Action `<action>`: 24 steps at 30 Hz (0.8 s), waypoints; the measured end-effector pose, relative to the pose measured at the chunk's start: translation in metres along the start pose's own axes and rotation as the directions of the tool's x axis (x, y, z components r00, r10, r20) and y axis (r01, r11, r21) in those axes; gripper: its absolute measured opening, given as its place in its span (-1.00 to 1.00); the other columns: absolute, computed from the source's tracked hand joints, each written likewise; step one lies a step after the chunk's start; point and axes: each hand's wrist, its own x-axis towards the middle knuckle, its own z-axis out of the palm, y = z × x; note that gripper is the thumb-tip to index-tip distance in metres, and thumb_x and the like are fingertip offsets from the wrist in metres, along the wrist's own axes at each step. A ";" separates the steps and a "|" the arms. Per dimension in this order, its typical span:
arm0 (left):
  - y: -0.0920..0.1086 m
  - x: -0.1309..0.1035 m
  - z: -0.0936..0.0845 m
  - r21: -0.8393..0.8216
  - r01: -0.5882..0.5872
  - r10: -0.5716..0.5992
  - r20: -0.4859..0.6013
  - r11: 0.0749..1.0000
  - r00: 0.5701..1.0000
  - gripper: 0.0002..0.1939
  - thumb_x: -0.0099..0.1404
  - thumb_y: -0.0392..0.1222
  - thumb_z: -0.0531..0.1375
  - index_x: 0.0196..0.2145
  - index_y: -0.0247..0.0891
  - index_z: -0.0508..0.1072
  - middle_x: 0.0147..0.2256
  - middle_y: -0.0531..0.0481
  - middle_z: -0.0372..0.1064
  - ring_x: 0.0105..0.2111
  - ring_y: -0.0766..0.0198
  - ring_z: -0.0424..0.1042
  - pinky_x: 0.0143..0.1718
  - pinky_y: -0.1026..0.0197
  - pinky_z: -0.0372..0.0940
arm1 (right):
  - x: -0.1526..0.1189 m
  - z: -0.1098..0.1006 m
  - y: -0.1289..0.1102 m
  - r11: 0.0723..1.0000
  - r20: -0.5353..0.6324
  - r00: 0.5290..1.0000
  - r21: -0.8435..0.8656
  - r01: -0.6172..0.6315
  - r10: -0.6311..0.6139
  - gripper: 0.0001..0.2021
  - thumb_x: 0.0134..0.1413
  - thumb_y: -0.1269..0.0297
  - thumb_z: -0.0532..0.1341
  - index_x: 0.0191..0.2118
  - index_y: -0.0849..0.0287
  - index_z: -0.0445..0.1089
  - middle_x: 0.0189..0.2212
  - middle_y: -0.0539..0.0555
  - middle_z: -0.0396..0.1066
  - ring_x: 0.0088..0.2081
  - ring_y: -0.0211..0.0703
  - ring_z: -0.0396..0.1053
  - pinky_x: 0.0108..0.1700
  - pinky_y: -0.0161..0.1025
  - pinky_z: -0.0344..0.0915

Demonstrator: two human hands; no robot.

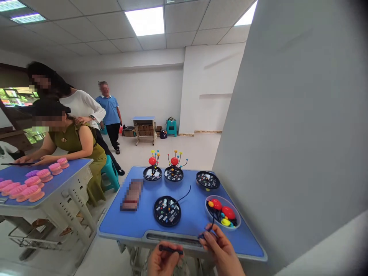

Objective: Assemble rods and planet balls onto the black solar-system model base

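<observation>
Head view, left hand (164, 260): pinches a short black rod (171, 250) at the near edge of the worktop (123, 228).
Head view, right hand (220, 247): fingertips grip a thin, bent black stick (212, 226) beside the clear bowl (234, 227).
Rod handling: probably light, stiff, smooth; best pinched mid-length.
Stick handling: looks slender, perhaps fragile; best held near its thicker end.
</observation>
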 end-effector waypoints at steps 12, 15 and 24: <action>0.015 -0.002 -0.002 -0.228 -0.129 0.080 -0.213 0.965 0.974 -0.64 -0.18 0.00 0.54 -0.50 -0.22 0.54 -0.46 -0.01 0.63 -0.42 0.15 0.63 -0.33 0.23 0.51 | -0.029 0.043 0.030 0.987 0.102 0.984 -0.057 0.150 -0.144 -0.67 -0.29 0.02 0.52 -0.45 0.10 0.49 -0.48 0.06 0.57 -0.35 -0.03 0.51 -0.24 -0.19 0.44; 0.017 -0.004 0.000 -0.258 -0.117 0.061 -0.217 0.959 0.974 -0.64 -0.20 0.00 0.55 -0.52 -0.21 0.54 -0.49 0.04 0.61 -0.44 0.15 0.63 -0.36 0.23 0.53 | -0.031 0.046 0.033 0.980 0.115 0.978 -0.077 0.183 -0.173 -0.68 -0.26 0.01 0.51 -0.45 0.10 0.51 -0.46 0.09 0.58 -0.36 -0.02 0.50 -0.25 -0.17 0.45; 0.017 -0.006 0.003 -0.297 -0.100 0.047 -0.180 0.949 0.982 -0.64 -0.20 0.01 0.55 -0.52 -0.19 0.55 -0.45 0.03 0.65 -0.41 0.19 0.63 -0.37 0.29 0.51 | -0.032 0.046 0.039 0.967 0.086 0.971 -0.109 0.230 -0.221 -0.67 -0.26 -0.02 0.50 -0.45 0.10 0.53 -0.45 0.10 0.59 -0.39 -0.06 0.49 -0.27 -0.20 0.46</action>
